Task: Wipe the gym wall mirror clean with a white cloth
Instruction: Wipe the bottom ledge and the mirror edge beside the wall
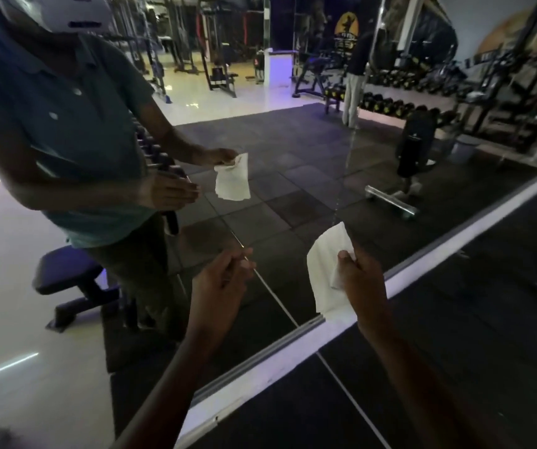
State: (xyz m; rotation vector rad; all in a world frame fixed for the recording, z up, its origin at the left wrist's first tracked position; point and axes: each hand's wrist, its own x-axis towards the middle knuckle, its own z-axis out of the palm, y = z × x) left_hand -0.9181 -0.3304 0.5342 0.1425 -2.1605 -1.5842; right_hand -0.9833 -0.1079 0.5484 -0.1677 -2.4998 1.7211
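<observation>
White cloth (pixel 327 267) was pinched in the right hand (pixel 359 286), thumb and fingers clamped on its right edge, the rest hanging loose. It was held up just in front of the gym wall mirror (pixel 293 157); contact with the glass could not be confirmed and it looked clear of it. Left hand (pixel 220 285) was raised beside it, fingers loosely curled, nothing held, well apart from the cloth. The cloth was seen mirrored in the glass, along with a weight bench (pixel 66 273) and dumbbell racks (pixel 400 105). Mirror bottom frame (pixel 293 354) sat just below both hands.

Judged: wiping not yet started on this patch.

Risks:
- Cloth gripped by one edge only, so poor pad contact is likely; it would flap and smear rather than lift dirt. Bunching it in the palm first would help.
- A loose pinch could let the cloth slip out under pressure.
- Dim lighting would hide streaks, so missed spots are likely.
- Bare fingers past the cloth edge could leave prints on the glass.
</observation>
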